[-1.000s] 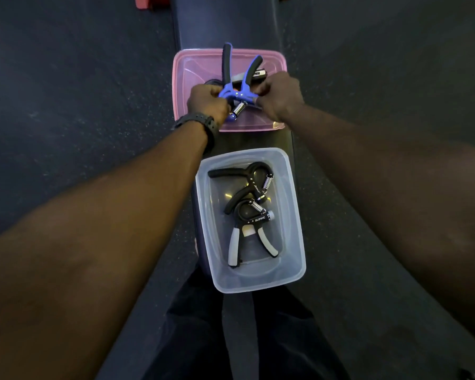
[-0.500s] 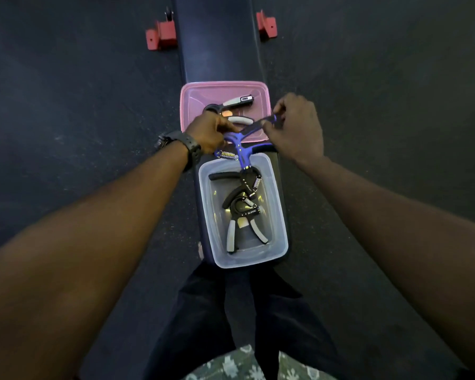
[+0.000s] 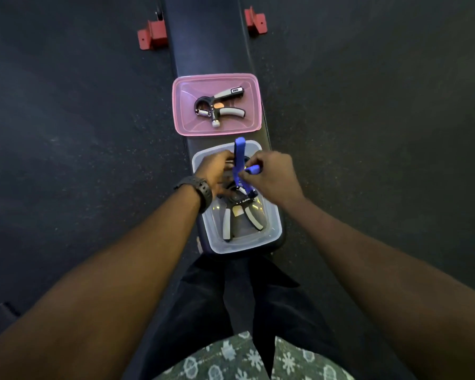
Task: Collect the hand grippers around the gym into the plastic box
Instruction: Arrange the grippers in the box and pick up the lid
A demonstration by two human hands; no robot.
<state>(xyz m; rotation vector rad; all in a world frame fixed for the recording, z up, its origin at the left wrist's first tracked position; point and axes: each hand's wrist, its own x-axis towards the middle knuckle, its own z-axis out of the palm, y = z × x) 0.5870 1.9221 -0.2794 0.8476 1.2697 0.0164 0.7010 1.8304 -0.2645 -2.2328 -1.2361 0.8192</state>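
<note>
While both hands work over it, the blue hand gripper (image 3: 239, 163) stands nearly upright above the far half of the clear plastic box (image 3: 272, 234), one handle pointing away from the person, its spring end down among the grippers already inside. The right hand (image 3: 272, 178) pinches the shorter blue handle between curled fingers and thumb. The left hand (image 3: 217, 171), with a black watch (image 3: 200, 190) on its wrist, has its fingers curled at the other side of the blue gripper inside the box; whether it actually grips the tool I cannot tell. Under them a black-and-grey gripper (image 3: 242, 215) lies in the box, handles toward the near edge. The box sits at the near end of the counter (image 3: 209, 45), a dark padded gym bench. Just beyond it, apart from the box, a pink lid (image 3: 181, 105) lies flat and carries another black-and-grey gripper (image 3: 220, 104). Two red brackets (image 3: 152, 35) flank the counter's far end on the dark floor (image 3: 66, 133).
</note>
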